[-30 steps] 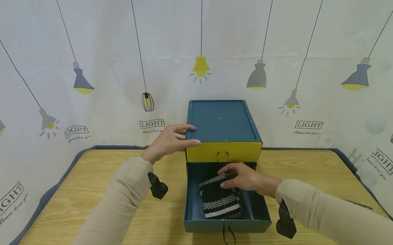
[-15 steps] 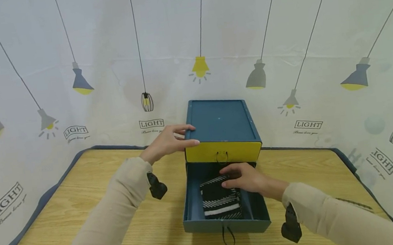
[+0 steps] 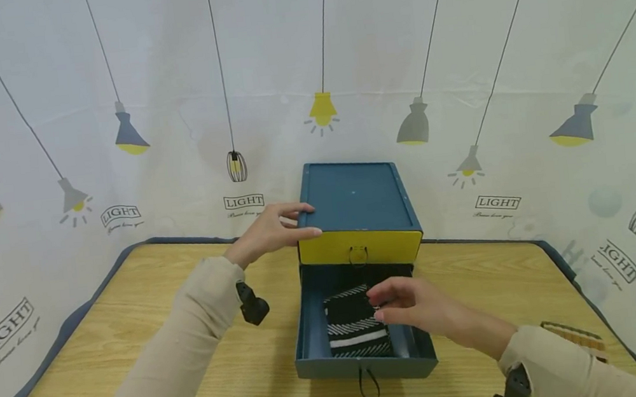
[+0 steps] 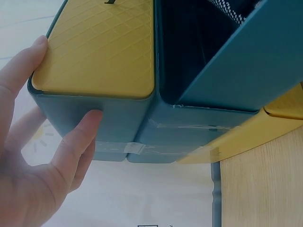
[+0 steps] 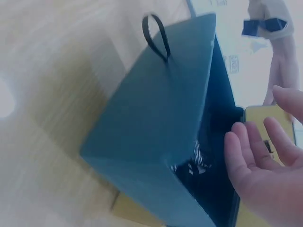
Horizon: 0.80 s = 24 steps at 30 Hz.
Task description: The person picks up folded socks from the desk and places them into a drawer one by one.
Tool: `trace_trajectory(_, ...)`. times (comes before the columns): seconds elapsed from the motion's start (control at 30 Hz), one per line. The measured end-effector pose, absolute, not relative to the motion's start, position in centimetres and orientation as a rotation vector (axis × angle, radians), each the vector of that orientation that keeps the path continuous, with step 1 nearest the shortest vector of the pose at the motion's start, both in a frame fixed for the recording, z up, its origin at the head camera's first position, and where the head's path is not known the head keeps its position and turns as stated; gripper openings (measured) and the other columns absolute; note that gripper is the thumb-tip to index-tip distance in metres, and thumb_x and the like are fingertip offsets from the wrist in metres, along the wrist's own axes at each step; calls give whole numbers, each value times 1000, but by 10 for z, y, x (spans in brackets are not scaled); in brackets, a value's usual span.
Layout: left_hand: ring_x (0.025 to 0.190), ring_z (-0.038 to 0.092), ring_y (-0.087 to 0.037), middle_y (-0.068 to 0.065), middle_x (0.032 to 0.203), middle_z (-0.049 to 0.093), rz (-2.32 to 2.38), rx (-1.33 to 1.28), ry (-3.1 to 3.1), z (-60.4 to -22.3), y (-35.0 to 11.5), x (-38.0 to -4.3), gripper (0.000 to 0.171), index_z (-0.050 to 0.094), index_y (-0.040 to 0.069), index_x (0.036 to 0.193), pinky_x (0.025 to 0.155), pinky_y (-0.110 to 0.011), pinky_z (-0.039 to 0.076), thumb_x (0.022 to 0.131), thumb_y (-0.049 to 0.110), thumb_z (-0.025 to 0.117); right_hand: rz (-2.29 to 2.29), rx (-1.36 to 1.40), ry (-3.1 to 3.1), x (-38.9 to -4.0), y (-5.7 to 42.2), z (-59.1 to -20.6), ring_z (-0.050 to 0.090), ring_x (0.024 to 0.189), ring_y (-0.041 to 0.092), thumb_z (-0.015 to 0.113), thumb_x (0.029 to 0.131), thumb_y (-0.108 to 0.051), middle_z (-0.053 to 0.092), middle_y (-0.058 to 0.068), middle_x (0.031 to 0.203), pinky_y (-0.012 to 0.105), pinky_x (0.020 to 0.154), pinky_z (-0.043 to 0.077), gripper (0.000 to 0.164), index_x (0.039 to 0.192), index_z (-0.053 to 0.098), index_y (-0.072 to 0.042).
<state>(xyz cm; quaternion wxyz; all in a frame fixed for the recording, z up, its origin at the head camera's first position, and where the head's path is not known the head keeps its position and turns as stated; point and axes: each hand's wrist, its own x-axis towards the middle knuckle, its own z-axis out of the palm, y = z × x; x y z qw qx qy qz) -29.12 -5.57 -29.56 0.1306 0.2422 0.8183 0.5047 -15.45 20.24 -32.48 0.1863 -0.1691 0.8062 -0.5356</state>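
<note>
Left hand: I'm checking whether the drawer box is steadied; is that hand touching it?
Touching. In the head view, the left hand rests thumb and fingertip on the top edge of the drawer box.

A pale sheet (image 3: 381, 20) is rising behind the wooden tabletop (image 3: 255, 383), showing printed hanging lamps (image 3: 322, 105) and LIGHT labels (image 3: 243, 202). Dark blue edging (image 3: 68, 326) is bordering the tabletop; a partly hidden brown, dark-rimmed object (image 3: 581, 337) is lying toward its right edge.
</note>
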Motion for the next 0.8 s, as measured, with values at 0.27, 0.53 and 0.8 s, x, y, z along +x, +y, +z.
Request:
trace_trajectory(0.27, 112, 43, -29, -11, 131, 38, 1458, 688, 2381, -296, -56, -291, 54, 51, 19, 125, 76, -35, 50, 76, 31, 70, -1635, -583, 2125, -119, 207, -336, 58, 83, 14, 56, 87, -10, 56, 23, 101, 24, 71, 50, 32, 108, 51, 14)
trace_trajectory(0.53, 111, 44, -30, -12, 131, 38, 1467, 716, 2377, -295, -56, -290, 53, 51, 18, 125, 75, -35, 50, 77, 29, 69, -1629, -653, 2061, -92, 209, -362, 57, 79, 9, 52, 89, -8, 60, 11, 96, 21, 69, 50, 23, 103, 55, 10)
trace_trajectory(0.8, 110, 44, -32, -14, 132, 37, 1468, 741, 2375, -296, -56, -290, 54, 51, 16, 126, 75, -35, 51, 77, 28, 69, -1632, -365, 2024, -83, 200, -387, 57, 81, 16, 55, 88, -13, 59, 17, 97, 22, 69, 49, 29, 103, 56, 11)
